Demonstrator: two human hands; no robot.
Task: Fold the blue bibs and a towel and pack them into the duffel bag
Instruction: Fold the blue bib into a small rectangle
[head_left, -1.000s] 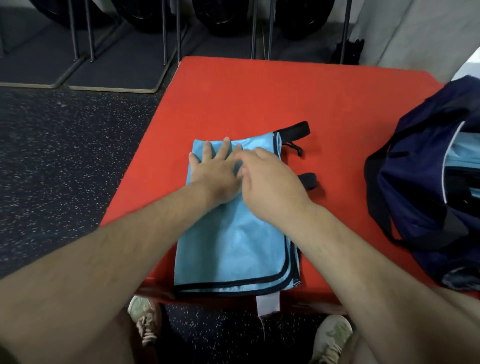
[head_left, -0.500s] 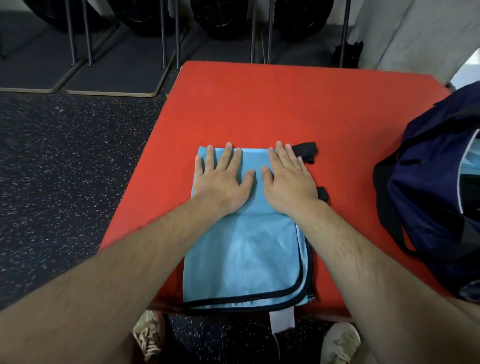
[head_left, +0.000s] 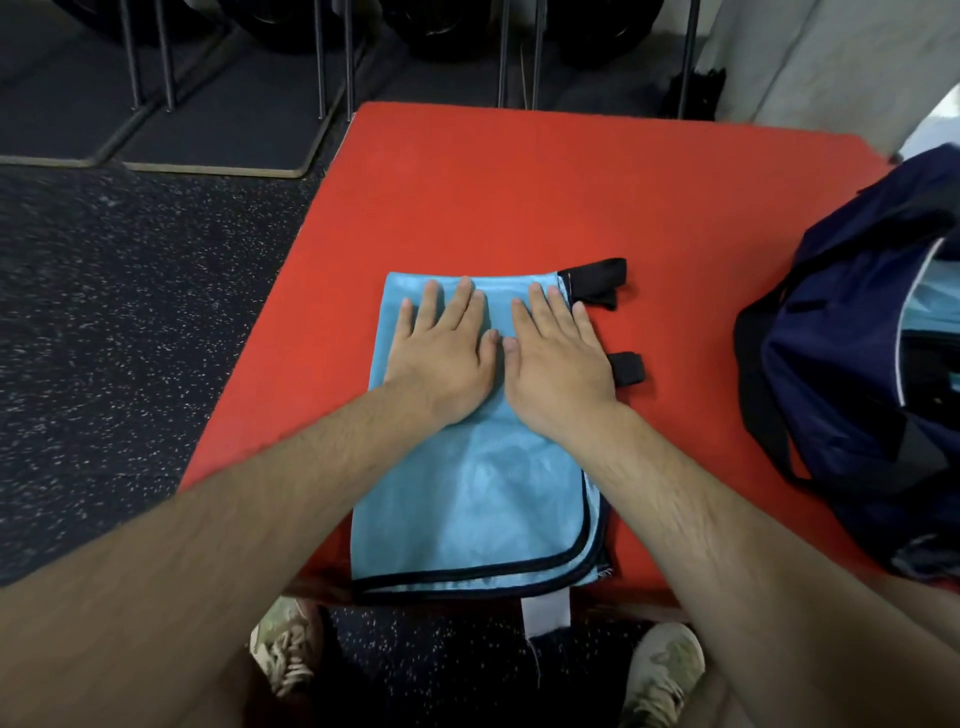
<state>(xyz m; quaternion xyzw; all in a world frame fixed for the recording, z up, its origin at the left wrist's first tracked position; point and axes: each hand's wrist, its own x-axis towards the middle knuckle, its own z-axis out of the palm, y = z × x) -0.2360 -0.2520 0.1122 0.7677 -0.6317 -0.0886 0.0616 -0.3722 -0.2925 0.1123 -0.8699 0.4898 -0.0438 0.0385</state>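
Hands, left (head_left: 441, 358) and right (head_left: 558, 364), lie flat with straight fingers on the folded light-blue mesh bib (head_left: 478, 499) on the red worktop (head_left: 519, 182).

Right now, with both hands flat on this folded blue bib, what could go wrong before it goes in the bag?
The folded light-blue mesh bib overhangs the near edge of the red padded table, so it may slide off once the left hand and right hand lift. Its loose black straps stick out sideways and could snag or undo the fold on the way to the navy duffel bag.
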